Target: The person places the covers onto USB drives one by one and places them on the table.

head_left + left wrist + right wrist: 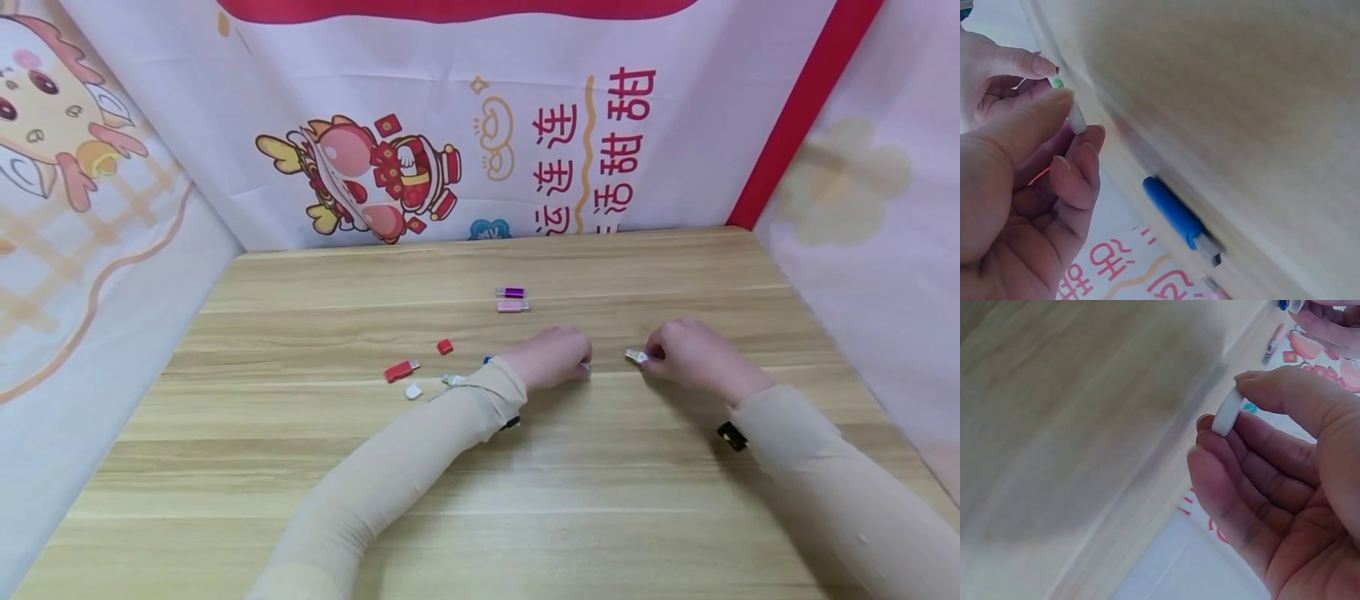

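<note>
In the head view my left hand (pixel 551 358) holds a small white piece (pixel 587 367) that looks like a cap. The left wrist view has this white piece (pixel 1077 120) pinched between thumb and fingers. To its right, my right hand (pixel 690 358) pinches a white USB flash drive (pixel 636 357), its metal plug pointing left. Only a narrow white edge of that drive (pixel 1229 414) shows in the right wrist view. A gap separates the two held pieces in the head view. A blue USB drive (pixel 1175 209) lies near my left hand, mostly hidden by it in the head view.
On the wooden table (pixel 600 500), a purple drive (pixel 511 293) lies behind a pink drive (pixel 513 307). Left of my arm are a red drive (pixel 401 371), a red cap (pixel 445 347), a white cap (pixel 413 392) and another white drive (pixel 452 380), partly covered by my sleeve.
</note>
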{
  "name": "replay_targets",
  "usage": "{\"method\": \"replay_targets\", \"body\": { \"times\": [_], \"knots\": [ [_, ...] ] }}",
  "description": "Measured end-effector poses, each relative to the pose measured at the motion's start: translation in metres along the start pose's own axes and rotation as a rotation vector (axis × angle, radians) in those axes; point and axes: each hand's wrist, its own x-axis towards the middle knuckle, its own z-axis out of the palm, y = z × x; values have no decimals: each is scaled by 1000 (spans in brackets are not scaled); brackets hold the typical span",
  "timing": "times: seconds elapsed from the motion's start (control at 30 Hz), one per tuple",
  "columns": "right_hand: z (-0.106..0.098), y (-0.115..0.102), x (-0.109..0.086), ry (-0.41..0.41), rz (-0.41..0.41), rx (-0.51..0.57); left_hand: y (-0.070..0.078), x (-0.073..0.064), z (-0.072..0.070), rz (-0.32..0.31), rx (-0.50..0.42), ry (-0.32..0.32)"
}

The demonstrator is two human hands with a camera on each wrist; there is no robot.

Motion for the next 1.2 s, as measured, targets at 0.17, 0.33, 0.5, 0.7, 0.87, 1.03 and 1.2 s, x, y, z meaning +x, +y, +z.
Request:
{"method": "replay_targets", "body": {
  "times": [0.17,0.33,0.5,0.7,0.87,1.03,1.2],
  "knots": [
    [-5,-13,-5,16,-2,13,2,-10,-9,50,-2,35],
    [-8,-30,-9,79,-91,10,4,-30,-21,80,-43,67],
    [-10,-48,-15,132,-186,12,0,-57,-28,118,-49,125],
    [-10,-72,-20,207,-317,-5,-2,-93,-35,137,-35,152],
    [-9,-92,-25,218,-348,3,-1,-119,-40,140,30,177],
    [-7,-106,-28,228,-365,-7,-1,-137,-42,162,58,221],
    [-3,-113,-29,283,-440,-5,-1,-151,-42,174,81,260]
  ]
}}
